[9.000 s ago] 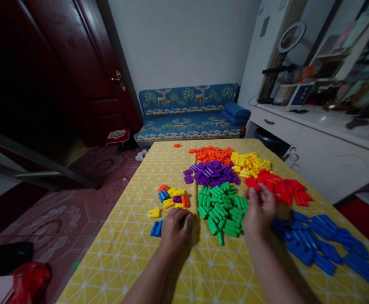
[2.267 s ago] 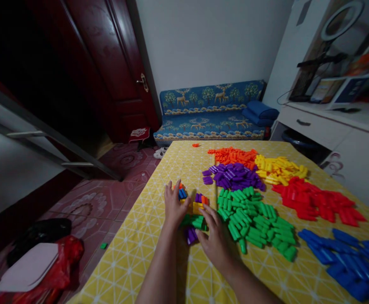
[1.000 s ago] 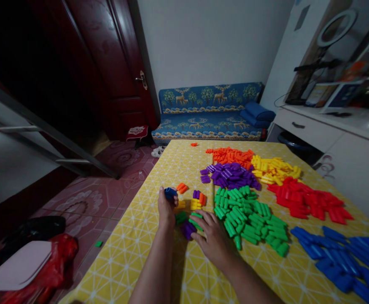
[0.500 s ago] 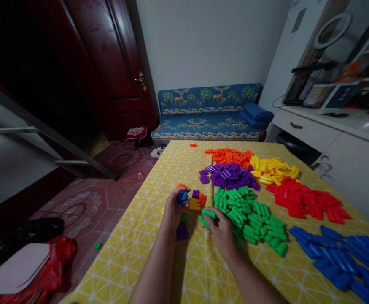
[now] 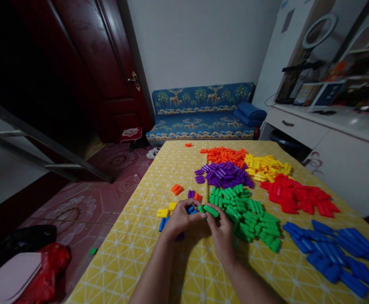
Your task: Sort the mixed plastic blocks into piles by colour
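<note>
My two hands meet over the yellow patterned table (image 5: 117,257), in front of the piles. My left hand (image 5: 182,219) is closed on a blue plastic block (image 5: 191,209), its fingers covering part of it. In the fingers of my right hand (image 5: 221,232) is a green ribbed block (image 5: 211,210), brought against the left fingertips. Whether the green and blue pieces are joined, I cannot tell. Around my left hand lie a yellow block (image 5: 162,213), an orange block (image 5: 177,189) and a purple block (image 5: 191,194). The green pile (image 5: 250,217) is just right of my right hand.
Purple (image 5: 225,174), orange (image 5: 225,156), yellow (image 5: 268,167), red (image 5: 298,195) and blue (image 5: 332,249) piles of blocks spread over the table's right side. One green block (image 5: 93,251) lies on the floor at left. A blue sofa (image 5: 203,112) stands behind the table.
My left hand has moved right and my right hand has brought the green block up to it. The yellow and orange blocks at left are now uncovered. The view has shifted slightly.
</note>
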The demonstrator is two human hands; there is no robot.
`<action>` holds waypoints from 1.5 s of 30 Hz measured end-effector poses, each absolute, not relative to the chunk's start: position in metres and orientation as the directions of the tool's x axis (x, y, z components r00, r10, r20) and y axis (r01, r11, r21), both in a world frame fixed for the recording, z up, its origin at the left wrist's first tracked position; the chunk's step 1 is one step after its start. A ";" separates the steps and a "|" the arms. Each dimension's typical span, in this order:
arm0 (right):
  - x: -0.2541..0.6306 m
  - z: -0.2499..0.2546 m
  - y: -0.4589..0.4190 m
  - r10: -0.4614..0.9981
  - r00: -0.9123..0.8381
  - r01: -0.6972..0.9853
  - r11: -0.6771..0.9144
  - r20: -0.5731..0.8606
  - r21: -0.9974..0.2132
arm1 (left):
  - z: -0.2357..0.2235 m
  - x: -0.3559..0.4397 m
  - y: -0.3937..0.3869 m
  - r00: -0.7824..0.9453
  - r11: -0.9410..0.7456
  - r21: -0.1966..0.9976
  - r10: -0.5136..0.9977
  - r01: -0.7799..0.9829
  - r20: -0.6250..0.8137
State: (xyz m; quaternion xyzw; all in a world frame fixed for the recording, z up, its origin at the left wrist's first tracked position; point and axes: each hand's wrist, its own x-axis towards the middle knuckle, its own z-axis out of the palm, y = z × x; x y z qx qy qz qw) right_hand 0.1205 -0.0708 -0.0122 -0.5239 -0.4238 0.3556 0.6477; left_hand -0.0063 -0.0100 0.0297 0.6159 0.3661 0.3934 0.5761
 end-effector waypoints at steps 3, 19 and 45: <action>0.121 -0.007 -0.075 0.905 0.373 -0.018 0.227 0.205 -0.974 | 0.026 -0.007 -0.006 0.326 -0.029 0.998 0.944 -0.051 0.044; 0.252 -0.003 -0.057 0.672 0.363 0.856 0.033 0.646 -0.516 | 0.016 -0.002 -0.002 0.258 -0.107 0.986 0.964 0.127 0.072; 0.220 0.002 -0.062 0.557 0.310 0.863 0.174 0.770 -0.474 | 0.034 0.011 -0.018 0.457 0.447 0.617 0.876 -0.647 -0.155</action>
